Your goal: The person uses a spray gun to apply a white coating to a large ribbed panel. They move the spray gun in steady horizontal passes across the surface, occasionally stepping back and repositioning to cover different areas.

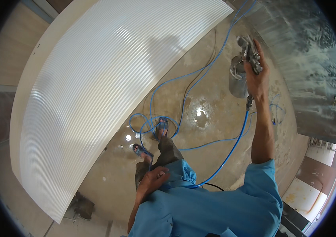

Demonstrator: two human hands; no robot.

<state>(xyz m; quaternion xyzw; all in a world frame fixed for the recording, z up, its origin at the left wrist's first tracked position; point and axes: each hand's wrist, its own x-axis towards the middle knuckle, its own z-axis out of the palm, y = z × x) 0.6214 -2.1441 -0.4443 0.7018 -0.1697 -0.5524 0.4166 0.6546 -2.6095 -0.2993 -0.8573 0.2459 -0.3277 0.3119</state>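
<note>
My right hand (258, 79) is raised at the right, wrapped round a silver spray gun (250, 53). A metal paint cup (238, 85) hangs beside the gun's body. From the fitting below that hand a blue hose (231, 152) curves down to my waist. My left hand (154, 179) is closed in front of my belly; a length of hose rises from the floor into it, though the fingers partly hide the grip. To the left stands a large white ribbed panel (93, 79) with a smooth pale border, apart from both hands.
Loops of blue hose (152, 122) lie on the wet, stained concrete floor (211, 126) around my sandalled feet. A grey, paint-smeared wall or sheet (306, 59) stands at the right. A dark object (81, 206) sits by the panel's lower corner. Boards (308, 193) lean at the lower right.
</note>
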